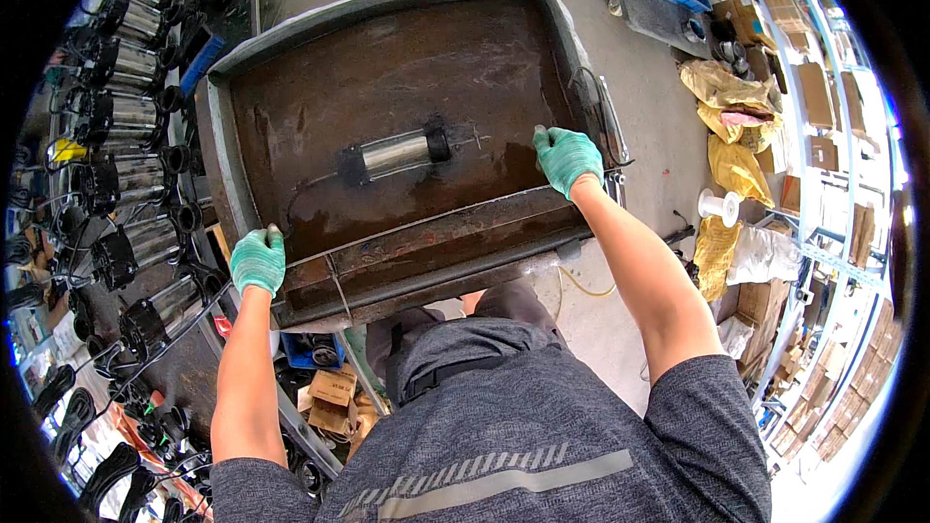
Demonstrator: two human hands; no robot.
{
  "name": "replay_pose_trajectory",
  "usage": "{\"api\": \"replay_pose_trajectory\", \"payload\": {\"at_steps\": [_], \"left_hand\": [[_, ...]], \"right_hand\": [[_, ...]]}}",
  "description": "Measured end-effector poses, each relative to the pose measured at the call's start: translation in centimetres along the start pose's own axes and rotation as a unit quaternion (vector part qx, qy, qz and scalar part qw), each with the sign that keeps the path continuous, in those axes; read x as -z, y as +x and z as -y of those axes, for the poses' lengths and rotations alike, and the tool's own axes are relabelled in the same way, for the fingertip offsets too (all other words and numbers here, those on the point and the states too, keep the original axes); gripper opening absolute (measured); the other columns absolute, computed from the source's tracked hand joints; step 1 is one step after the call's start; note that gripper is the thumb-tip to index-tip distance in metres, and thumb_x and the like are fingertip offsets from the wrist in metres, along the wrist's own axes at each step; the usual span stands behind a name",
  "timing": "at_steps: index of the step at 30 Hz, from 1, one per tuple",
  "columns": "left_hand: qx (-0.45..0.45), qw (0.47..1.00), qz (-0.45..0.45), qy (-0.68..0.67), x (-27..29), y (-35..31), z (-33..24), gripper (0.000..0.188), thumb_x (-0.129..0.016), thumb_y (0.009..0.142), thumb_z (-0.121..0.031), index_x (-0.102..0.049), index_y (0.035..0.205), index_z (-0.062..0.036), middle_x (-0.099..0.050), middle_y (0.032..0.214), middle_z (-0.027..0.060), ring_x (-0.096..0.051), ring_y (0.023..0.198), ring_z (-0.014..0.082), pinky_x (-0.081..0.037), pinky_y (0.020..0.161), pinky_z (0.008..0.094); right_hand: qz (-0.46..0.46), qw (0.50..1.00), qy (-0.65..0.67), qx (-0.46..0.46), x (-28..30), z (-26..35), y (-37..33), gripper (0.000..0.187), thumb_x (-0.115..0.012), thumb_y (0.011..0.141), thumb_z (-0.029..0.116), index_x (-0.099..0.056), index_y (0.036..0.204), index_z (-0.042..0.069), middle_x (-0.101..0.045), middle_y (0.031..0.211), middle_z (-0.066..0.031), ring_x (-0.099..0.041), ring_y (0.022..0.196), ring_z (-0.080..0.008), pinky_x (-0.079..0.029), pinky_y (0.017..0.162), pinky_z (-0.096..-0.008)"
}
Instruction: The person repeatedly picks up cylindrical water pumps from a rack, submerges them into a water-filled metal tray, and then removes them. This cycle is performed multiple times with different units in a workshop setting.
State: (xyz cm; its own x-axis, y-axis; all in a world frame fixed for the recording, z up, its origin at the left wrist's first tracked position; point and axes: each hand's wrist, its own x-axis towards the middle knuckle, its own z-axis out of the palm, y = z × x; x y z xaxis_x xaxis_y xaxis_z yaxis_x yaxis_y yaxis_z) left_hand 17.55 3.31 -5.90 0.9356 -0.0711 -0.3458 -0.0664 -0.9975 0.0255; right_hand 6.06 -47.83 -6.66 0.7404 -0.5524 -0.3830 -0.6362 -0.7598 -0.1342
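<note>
A wide rectangular metal tank (387, 2), rusty brown inside with a grey rim, stands in front of me. In it lies a silver cylinder with black ends (395, 153), which looks like a small pump. A thin dark cord runs from its left end toward the near left corner. My left hand (258, 260), in a green glove, closes round the tank's near left edge, thumb up. At the near right, my green-gloved right hand (569, 159) is closed on the inner edge, its fingers partly hidden. Neither hand touches the cylinder.
Many similar silver cylinders with black ends (136, 111) line a rack at left. Coiled black cables (107, 475) hang below. Shelves with cardboard boxes (819, 97) stand at right, beside yellow sacks (736, 169) and a white spool (718, 206). A cable (601, 116) loops over the tank's right rim.
</note>
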Motion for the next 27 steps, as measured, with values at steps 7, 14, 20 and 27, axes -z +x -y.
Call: {"api": "replay_pose_trajectory", "payload": {"at_steps": [7, 14, 20, 27], "left_hand": [[-0.012, 1.000, -0.010, 0.003, -0.3, 0.1, 0.3, 0.049, -0.050, 0.103, -0.044, -0.076, 0.092, -0.0044, -0.072, 0.095, 0.0246, -0.069, 0.093, 0.0447, -0.054, 0.083, 0.0530], [-0.014, 1.000, -0.017, -0.010, -0.2, 0.0, 0.3, 0.048, -0.051, 0.102, -0.045, -0.077, 0.093, -0.0057, -0.072, 0.096, 0.0237, -0.068, 0.093, 0.0449, -0.054, 0.083, 0.0532], [-0.001, 1.000, -0.004, -0.015, 0.1, -0.1, -0.1, 0.048, -0.050, 0.102, -0.045, -0.078, 0.096, -0.0061, -0.072, 0.098, 0.0236, -0.068, 0.095, 0.0453, -0.053, 0.085, 0.0526], [0.006, 1.000, 0.000, -0.014, 0.8, -0.4, -0.6, 0.049, -0.050, 0.102, -0.045, -0.077, 0.095, -0.0049, -0.072, 0.099, 0.0242, -0.068, 0.097, 0.0454, -0.053, 0.087, 0.0528]], "right_hand": [[0.006, 1.000, 0.008, -0.007, 0.2, 0.0, 0.0, 0.050, -0.045, 0.103, 0.051, -0.077, 0.098, 0.012, -0.074, 0.102, -0.0196, -0.069, 0.100, -0.0428, -0.055, 0.088, -0.0515], [0.002, 1.000, 0.006, -0.007, 0.3, 0.3, -0.2, 0.050, -0.045, 0.103, 0.051, -0.077, 0.099, 0.012, -0.073, 0.103, -0.0203, -0.069, 0.101, -0.0430, -0.055, 0.089, -0.0518], [0.008, 1.000, 0.000, -0.006, 0.2, 0.3, -0.1, 0.051, -0.044, 0.104, 0.051, -0.076, 0.100, 0.012, -0.073, 0.104, -0.0201, -0.068, 0.103, -0.0437, -0.054, 0.090, -0.0523], [-0.003, 1.000, 0.000, 0.007, -0.2, -0.1, 0.1, 0.052, -0.043, 0.104, 0.052, -0.076, 0.100, 0.012, -0.073, 0.105, -0.0201, -0.067, 0.102, -0.0442, -0.054, 0.091, -0.0526]]}}
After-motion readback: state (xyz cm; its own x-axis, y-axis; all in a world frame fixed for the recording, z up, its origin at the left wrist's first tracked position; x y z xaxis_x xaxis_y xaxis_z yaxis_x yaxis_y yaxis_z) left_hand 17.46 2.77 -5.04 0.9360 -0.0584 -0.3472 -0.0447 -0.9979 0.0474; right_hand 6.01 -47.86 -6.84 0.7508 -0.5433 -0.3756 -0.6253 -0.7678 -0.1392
